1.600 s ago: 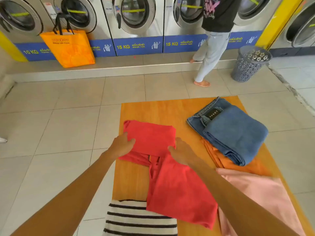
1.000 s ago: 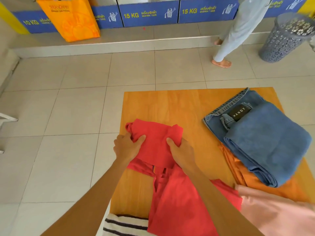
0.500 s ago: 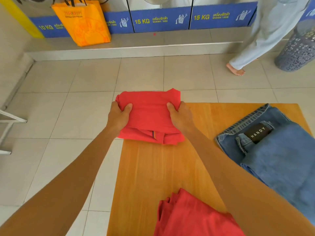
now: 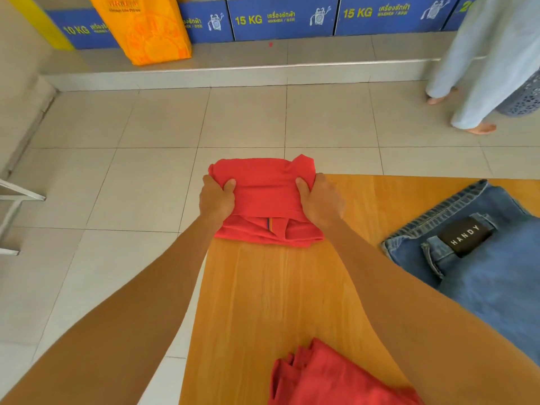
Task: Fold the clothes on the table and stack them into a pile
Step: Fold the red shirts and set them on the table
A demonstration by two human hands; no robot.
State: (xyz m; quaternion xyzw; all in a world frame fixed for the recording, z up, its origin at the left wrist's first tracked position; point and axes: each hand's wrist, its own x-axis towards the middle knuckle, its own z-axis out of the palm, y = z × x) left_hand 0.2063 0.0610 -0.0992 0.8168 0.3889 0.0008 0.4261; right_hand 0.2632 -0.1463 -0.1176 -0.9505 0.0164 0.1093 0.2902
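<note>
A folded red garment (image 4: 264, 194) sits at the far left corner of the orange wooden table (image 4: 280, 287), its far edge hanging past the table edge. My left hand (image 4: 217, 198) grips its left side and my right hand (image 4: 318, 200) grips its right side. Folded blue jeans (image 4: 479, 267) with a black "HANDY" label lie on the right of the table. Another red garment (image 4: 330, 378), loose and unfolded, lies at the near edge between my arms.
Tiled floor surrounds the table. An orange bag (image 4: 146, 27) stands on the raised step before the blue washer bases. A person's legs (image 4: 479, 71) in pale trousers stand at far right, next to a grey laundry basket (image 4: 526, 97). A metal frame (image 4: 14, 206) sits at left.
Both hands took hold of the folded red garment and carried it off the second red garment toward the table's far left corner. The view tilted down and forward.
</note>
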